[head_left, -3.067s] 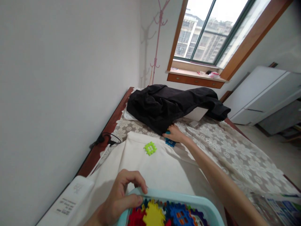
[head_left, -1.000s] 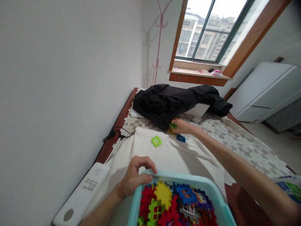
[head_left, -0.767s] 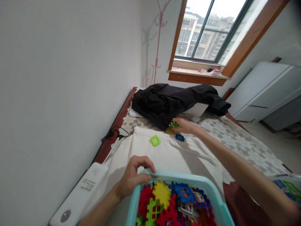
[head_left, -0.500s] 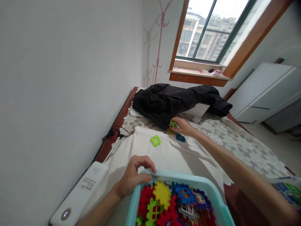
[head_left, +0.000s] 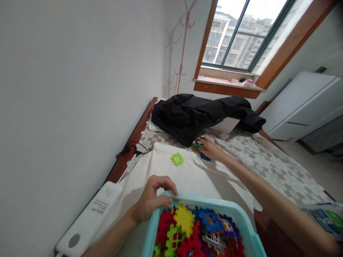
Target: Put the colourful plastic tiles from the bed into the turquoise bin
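My left hand (head_left: 154,198) grips the far left corner of a light blue plastic bin (head_left: 203,198), thumb and fingers over its rim. Inside the bin lie many notched plastic building tiles, among them a yellow tile (head_left: 184,219), a blue tile (head_left: 210,219) and a red tile (head_left: 191,246). Farther off, my right hand (head_left: 210,148) is closed around green and blue building tiles (head_left: 198,146) beside the black cloth. Under and beside its fingers a dark blue tile (head_left: 205,157) shows in part. A lime green tile (head_left: 177,159) lies alone on the white cloth (head_left: 158,160).
A black garment (head_left: 187,116) is heaped across the far end of the flowered bedding (head_left: 268,160), partly over a pale box (head_left: 226,125). At left, a long white device (head_left: 91,217) and a black cable (head_left: 138,147) lie along the wall. A printed package (head_left: 327,217) sits at the right edge.
My right hand has lowered slightly with the tiles, toward those lying by the black garment. Blue now shows beside the green at its fingers. My left hand stays on the bin rim.
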Motion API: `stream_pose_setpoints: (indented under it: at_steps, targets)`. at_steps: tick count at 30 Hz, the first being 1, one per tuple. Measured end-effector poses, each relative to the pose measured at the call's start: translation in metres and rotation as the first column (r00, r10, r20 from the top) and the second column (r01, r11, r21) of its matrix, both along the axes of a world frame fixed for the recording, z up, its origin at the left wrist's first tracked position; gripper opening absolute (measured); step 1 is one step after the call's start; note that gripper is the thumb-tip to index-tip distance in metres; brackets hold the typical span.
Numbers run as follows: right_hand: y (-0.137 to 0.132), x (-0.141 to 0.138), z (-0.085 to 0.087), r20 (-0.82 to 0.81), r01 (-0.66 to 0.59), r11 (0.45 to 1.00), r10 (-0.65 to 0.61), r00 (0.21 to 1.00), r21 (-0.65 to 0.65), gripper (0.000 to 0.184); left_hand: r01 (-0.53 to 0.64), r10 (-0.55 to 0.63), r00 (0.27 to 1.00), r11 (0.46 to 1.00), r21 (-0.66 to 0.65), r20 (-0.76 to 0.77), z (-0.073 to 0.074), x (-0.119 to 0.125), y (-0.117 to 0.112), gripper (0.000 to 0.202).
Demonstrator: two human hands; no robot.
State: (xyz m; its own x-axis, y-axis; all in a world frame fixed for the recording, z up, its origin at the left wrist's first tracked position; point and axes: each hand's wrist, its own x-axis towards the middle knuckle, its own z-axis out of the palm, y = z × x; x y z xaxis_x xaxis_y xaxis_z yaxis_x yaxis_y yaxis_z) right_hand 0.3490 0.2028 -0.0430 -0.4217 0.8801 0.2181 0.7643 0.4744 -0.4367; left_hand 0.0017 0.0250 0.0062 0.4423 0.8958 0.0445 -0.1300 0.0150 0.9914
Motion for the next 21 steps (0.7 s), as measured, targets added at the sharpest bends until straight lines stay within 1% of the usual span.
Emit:
stream_pose_setpoints:
  at_steps: [2,5,8,9,13,14,17,18,21]
  targets:
    - [-0.007,-0.008,-0.006,0.071,-0.014,1.0,0.015,0.997,-0.01,0.039,0.002,-0.002,1.0,1.0,-0.005,0.001,0.0,0.0,0.0,0.02]
    - [-0.01,-0.018,-0.011,0.133,0.006,1.0,-0.004,0.991,-0.012,0.047,-0.005,0.005,1.0,1.0,-0.002,0.003,-0.002,0.0,0.001,0.02]
    - [-0.009,-0.022,-0.01,0.156,0.022,1.0,-0.019,0.988,-0.018,0.054,-0.017,0.017,1.0,1.0,0.008,-0.001,-0.004,-0.001,0.0,0.02]
    - [-0.007,-0.022,-0.009,0.155,0.022,1.0,-0.018,0.988,-0.022,0.053,-0.019,0.019,1.0,1.0,0.012,-0.002,-0.005,-0.001,0.0,0.02]
    - [-0.001,-0.019,-0.005,0.105,0.048,0.998,-0.044,0.993,-0.036,0.038,-0.027,0.027,1.0,0.999,0.026,-0.005,-0.007,-0.001,-0.002,0.021]
    - [0.001,-0.017,-0.004,0.086,0.06,0.997,-0.057,0.995,-0.038,0.037,-0.025,0.025,1.0,0.999,0.029,-0.004,-0.007,-0.001,-0.002,0.021]
    - [0.003,-0.012,0.001,0.023,0.082,0.995,-0.081,0.996,-0.052,0.042,-0.018,0.018,1.0,0.999,0.038,-0.001,-0.008,-0.001,0.0,0.021]
    - [0.003,-0.011,0.003,0.004,0.079,0.995,-0.079,0.997,-0.06,0.04,-0.017,0.017,1.0,0.999,0.042,0.0,-0.008,0.0,0.0,0.021]
    - [0.0,-0.009,0.01,-0.054,0.068,0.996,-0.071,0.996,-0.064,0.021,-0.017,0.017,1.0,0.999,0.05,0.006,-0.01,0.0,0.001,0.02]
